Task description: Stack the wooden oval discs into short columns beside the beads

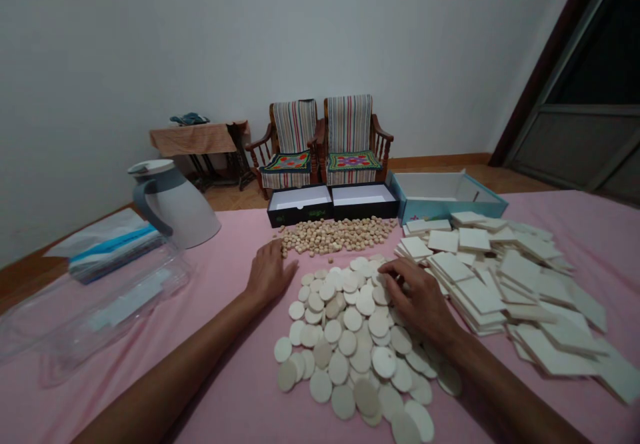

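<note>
My left hand (270,272) rests on the pink cloth with its fingers stretched out and thumb apart. Its fingertips reach the left edge of a spread of small tan bead-like pieces (340,234). A heap of thin, pale round discs (353,321) lies between my forearms. Over that heap's upper right side is my right hand (415,294), fingers bent and thumb apart, with nothing visible in its grasp. Just right of this hand are piled flat white square tiles (480,294). Part of the disc heap is hidden under my right hand and forearm.
Behind the beads stand two black open boxes (300,213) and a light-blue open box (450,207). Left on the pink cloth (235,377) are a white and grey jug (187,207), a blue-and-white packet (115,251) and a clear plastic container (130,304). Two wooden chairs stand beyond.
</note>
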{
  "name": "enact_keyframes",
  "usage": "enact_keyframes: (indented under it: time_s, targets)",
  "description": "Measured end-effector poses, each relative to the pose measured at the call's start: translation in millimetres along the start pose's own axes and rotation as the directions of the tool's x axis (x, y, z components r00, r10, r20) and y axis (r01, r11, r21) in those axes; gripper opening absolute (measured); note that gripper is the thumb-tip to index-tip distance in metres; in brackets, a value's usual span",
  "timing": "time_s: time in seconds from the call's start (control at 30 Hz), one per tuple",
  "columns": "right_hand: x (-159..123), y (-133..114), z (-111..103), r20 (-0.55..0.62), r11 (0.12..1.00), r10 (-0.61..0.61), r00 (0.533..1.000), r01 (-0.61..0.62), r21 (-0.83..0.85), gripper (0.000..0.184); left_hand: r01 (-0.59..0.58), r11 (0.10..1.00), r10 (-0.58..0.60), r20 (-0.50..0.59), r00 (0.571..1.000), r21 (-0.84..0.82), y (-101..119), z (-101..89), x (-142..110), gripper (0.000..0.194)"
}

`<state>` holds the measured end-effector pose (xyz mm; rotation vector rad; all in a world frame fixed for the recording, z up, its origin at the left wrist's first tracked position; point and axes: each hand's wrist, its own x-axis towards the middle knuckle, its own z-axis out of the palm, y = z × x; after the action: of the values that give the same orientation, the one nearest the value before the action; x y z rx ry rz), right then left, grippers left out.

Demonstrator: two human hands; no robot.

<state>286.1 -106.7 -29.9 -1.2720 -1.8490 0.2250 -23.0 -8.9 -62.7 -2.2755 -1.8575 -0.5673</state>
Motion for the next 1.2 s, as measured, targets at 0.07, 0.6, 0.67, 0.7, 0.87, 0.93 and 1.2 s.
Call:
enact_keyframes:
  time_s: [0.07, 0.6, 0.67, 0.7, 0.87, 0.93, 1.2]
  targets:
    - [0.1, 0.0, -0.1, 0.005, 1.000, 0.003, 1.000, -0.003, 0.002, 0.013, 0.111, 0.985, -0.133, 0.167, 0.977, 0.130, -11.5, 2.3, -2.4, 0.083]
    - [1.9, -3.2, -2.6, -0.004, 1.000, 0.009, 1.000, -0.009, -0.005, 0.015, -0.119, 0.989, 0.114, -0.068, 0.991, -0.087, 10.4, 8.7, 32.3, 0.049]
    - [1.8, -3.3, -2.4, -0.007, 1.000, 0.007, 1.000, -0.007, -0.006, 0.015, -0.402, 0.888, 0.385, -0.115, 0.915, -0.223, 20.5, 1.1, 32.3, 0.031]
    - [1.7, -3.2, -2.3, -0.009, 1.000, 0.006, 1.000, -0.006, -0.007, 0.015, -0.507, 0.821, 0.498, -0.104, 0.861, -0.264, 25.8, -1.9, 33.8, 0.027]
    - [1.0, -1.4, -1.8, 0.003, 1.000, 0.007, 1.000, -0.007, -0.004, 0.014, -0.692, 0.656, 0.736, 0.050, 0.676, -0.302, 47.1, -2.3, 48.7, 0.021]
    - [0.7, -1.1, -1.7, 0.009, 1.000, 0.006, 1.000, -0.006, -0.003, 0.014, -0.708, 0.641, 0.756, 0.084, 0.649, -0.295, 52.1, 2.0, 54.3, 0.023]
    - [2.5, 1.2, -2.3, -0.039, 1.000, 0.004, 0.999, -0.005, -0.030, 0.015, -0.429, 0.827, 0.373, -0.217, 0.902, -0.362, 60.4, 1.3, 66.6, 0.028]
